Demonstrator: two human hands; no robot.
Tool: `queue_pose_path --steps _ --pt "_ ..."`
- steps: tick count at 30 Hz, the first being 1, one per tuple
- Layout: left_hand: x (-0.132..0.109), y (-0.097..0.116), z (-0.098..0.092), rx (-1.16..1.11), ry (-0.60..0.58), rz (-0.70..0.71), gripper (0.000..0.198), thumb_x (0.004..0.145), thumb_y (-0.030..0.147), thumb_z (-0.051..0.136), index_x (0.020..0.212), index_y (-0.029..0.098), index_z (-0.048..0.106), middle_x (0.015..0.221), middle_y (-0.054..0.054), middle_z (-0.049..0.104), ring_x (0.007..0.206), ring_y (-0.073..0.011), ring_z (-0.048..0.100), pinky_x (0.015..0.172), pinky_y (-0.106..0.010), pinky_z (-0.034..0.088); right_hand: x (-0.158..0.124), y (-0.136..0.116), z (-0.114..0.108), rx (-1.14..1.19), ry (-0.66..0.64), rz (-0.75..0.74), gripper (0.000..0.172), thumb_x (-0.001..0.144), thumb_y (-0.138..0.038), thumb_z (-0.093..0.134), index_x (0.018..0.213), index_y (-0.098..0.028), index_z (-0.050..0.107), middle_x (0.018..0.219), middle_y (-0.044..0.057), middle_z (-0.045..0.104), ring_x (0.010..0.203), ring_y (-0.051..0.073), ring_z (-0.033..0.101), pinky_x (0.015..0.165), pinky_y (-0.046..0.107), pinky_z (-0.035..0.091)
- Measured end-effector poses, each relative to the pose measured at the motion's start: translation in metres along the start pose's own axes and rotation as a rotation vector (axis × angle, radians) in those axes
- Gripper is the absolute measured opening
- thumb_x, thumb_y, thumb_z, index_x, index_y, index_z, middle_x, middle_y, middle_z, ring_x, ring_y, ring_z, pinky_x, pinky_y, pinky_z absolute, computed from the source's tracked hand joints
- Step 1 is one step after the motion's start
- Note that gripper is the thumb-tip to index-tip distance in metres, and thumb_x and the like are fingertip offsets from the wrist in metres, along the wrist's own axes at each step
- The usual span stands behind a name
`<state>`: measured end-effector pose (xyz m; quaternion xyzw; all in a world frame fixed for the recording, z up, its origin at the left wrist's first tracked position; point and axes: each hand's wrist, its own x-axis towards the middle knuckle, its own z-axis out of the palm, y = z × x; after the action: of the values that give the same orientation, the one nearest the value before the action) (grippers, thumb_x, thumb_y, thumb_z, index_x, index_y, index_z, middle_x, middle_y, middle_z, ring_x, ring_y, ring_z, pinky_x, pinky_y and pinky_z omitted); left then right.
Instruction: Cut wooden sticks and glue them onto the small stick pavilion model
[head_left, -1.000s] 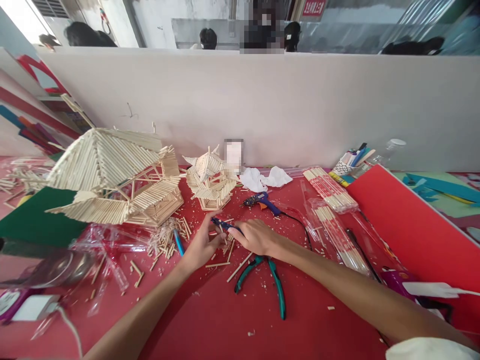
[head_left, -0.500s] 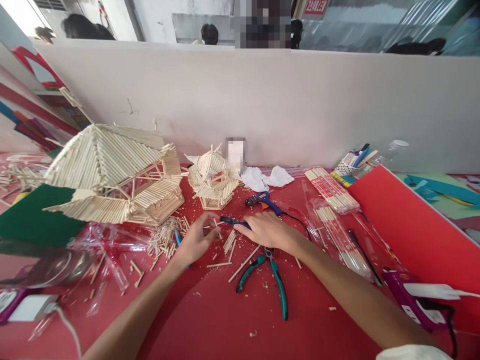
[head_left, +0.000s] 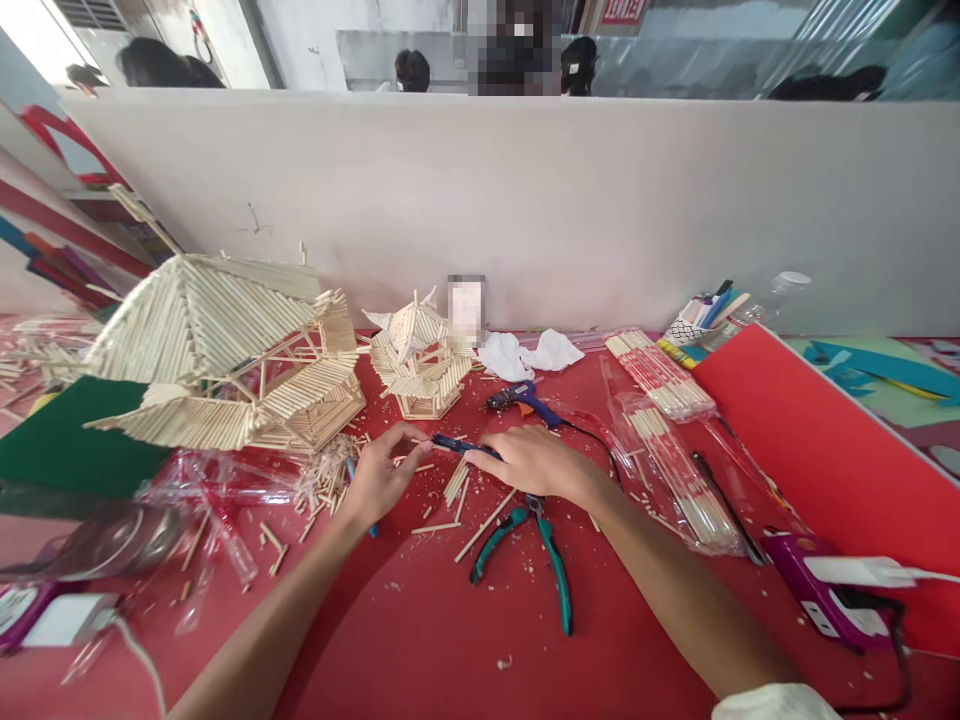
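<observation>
My right hand [head_left: 534, 463] grips a small blue-handled cutter [head_left: 454, 444] whose tip points left, just above the red table [head_left: 420, 640]. My left hand [head_left: 379, 480] meets that tip, fingers pinched on a short wooden stick piece. A blue-handled tool [head_left: 352, 474] lies under my left hand. Loose cut sticks [head_left: 459, 485] lie below the two hands. Green-handled pliers [head_left: 534, 546] rest just in front of my right wrist.
A large stick pagoda [head_left: 225, 350] and a small one [head_left: 420, 360] stand behind my hands. A blue glue gun [head_left: 521, 398], packs of sticks [head_left: 664, 380], a red board [head_left: 817, 450], a purple tool [head_left: 817, 590] and plastic wrappers [head_left: 202, 500] surround them. People sit beyond the partition.
My hands have drifted slightly apart and back; my right hand moved a little right with the cutter, and my left hand stays at its tip.
</observation>
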<state>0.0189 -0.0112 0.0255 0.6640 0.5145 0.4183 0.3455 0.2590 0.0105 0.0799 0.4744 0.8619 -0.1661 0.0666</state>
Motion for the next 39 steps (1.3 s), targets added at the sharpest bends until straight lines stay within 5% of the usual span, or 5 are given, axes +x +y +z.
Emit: queue_pose_path --steps 24,39 --pt "-0.005 -0.012 0.001 0.139 0.151 0.059 0.024 0.092 0.046 0.062 0.091 0.021 0.061 0.084 -0.002 0.075 0.080 -0.0188 0.074 0.075 -0.029 0.056 -0.002 -0.003 0.001 0.152 0.104 -0.008 0.060 0.104 -0.061 0.025 0.093 -0.021 0.068 0.087 0.008 0.075 0.081 0.024 0.069 0.064 0.028 0.032" --pt "-0.005 -0.022 0.001 0.388 0.028 0.250 0.027 0.100 0.040 0.050 0.103 0.022 0.070 0.094 -0.004 0.078 0.077 -0.0170 0.074 0.071 -0.025 0.056 -0.003 -0.009 0.001 0.094 0.152 -0.003 0.058 0.104 -0.060 0.027 0.094 -0.021 0.067 0.090 0.008 0.076 0.083 0.024 0.071 0.064 0.029 0.033"
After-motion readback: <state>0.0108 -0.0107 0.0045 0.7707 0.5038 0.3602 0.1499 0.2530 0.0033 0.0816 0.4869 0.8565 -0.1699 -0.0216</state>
